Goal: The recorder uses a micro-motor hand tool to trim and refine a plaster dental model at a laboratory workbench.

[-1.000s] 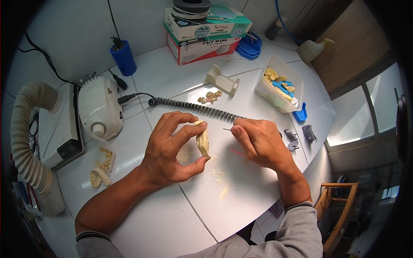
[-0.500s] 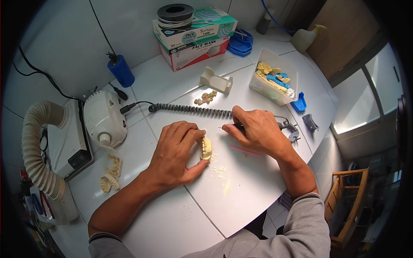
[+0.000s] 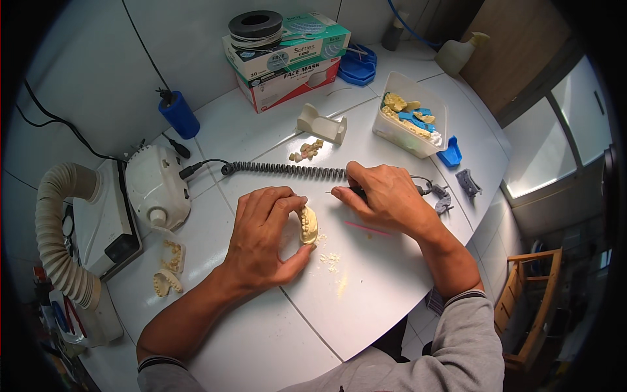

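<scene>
My left hand grips a pale yellow dental cast between thumb and fingers, its row of teeth facing left. My right hand holds a dark rotary handpiece with a thin tip pointing left, a short gap from the cast. Its coiled grey cord runs to a white control box. Below my hands lie yellow shavings and a slim pink strip.
An extraction hose stands left, near more casts. Behind are loose tooth pieces, a cream holder, stacked boxes, a blue cylinder and a tub of plaster pieces. Grey moulded pieces sit right.
My left hand has turned the cast so its teeth show, moving slightly right and down on screen. My right hand has shifted up and rolled over, showing more of the handpiece. The view has shifted.
</scene>
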Action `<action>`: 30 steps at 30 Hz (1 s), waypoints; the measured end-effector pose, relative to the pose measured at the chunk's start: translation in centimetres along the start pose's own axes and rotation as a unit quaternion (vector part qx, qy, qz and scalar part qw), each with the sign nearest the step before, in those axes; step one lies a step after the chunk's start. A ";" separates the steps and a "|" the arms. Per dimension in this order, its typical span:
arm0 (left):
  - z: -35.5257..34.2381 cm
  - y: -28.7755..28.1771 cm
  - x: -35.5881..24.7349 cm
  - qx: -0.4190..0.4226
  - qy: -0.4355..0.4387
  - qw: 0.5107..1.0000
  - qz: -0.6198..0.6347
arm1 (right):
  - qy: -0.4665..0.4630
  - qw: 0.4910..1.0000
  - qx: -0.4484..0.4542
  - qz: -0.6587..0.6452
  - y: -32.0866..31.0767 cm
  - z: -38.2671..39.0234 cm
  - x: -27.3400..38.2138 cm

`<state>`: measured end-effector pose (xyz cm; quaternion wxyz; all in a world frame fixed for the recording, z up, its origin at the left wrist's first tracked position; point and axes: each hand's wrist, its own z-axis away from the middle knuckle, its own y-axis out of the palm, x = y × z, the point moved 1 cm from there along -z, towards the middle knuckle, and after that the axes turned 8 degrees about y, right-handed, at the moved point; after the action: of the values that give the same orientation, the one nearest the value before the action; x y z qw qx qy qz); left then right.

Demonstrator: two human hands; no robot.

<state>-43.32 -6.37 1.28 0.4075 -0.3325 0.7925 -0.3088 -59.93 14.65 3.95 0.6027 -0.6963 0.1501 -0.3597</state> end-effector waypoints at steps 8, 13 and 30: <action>0.0 -0.2 0.6 -0.095 0.051 0.994 0.027 | 0.010 1.000 0.005 -0.017 0.2 -0.1 -0.3; 0.4 0.3 0.7 -0.116 0.031 0.990 0.069 | 0.033 0.999 0.025 -0.017 -0.4 -0.3 0.0; 0.0 0.3 1.2 -0.130 0.020 0.988 0.082 | 0.022 0.999 0.043 -0.005 -0.3 -0.4 -0.5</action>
<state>-43.93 -7.11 0.51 0.3691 -0.3104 0.8584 -0.1750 -60.55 14.75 4.07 0.6272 -0.6619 0.1446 -0.3842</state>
